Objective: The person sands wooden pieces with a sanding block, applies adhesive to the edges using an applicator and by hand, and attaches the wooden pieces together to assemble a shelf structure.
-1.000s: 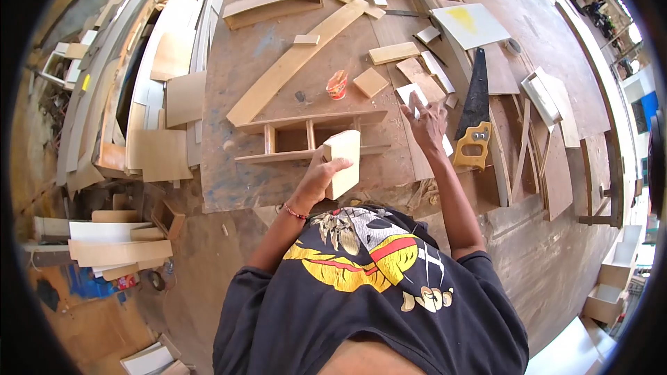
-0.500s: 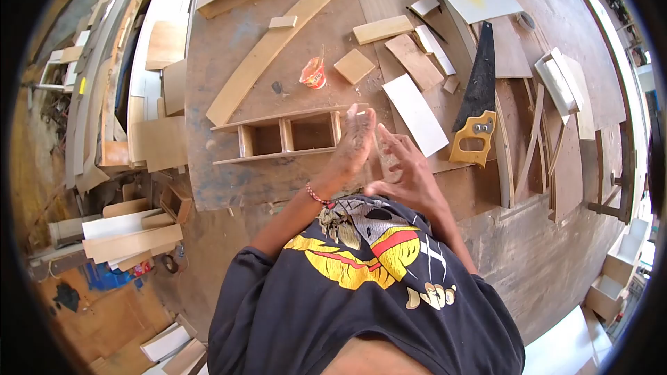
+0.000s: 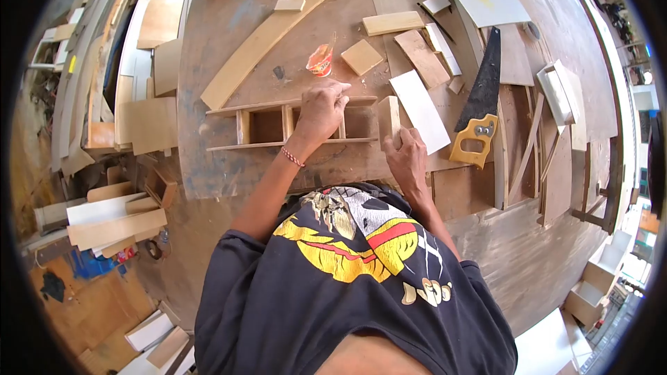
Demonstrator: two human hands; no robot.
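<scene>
A shallow wooden frame with dividers (image 3: 229,144) lies on the workbench (image 3: 243,179). Over its middle is my left hand (image 3: 322,112), fingers bent and pressed together; whatever they may hold is too small to make out. My right hand (image 3: 406,153) is closed on the near end of a pale wooden block (image 3: 390,117), just right of the frame. Beside that block lies a white board (image 3: 420,111). A red and white cup (image 3: 320,61) stands beyond my left hand, and a square wood piece (image 3: 362,57) is to the cup's right.
A handsaw with a yellow handle (image 3: 474,140) lies at the right. Behind are a long plank (image 3: 278,35), a brown board (image 3: 422,59) and a white panel with a yellow stain (image 3: 485,0). Stacked boards (image 3: 146,125) stand on the left.
My hands have moved apart, the left one over the frame. The pale block, held in my left hand a second ago, is now in my right. The white board lies uncovered.
</scene>
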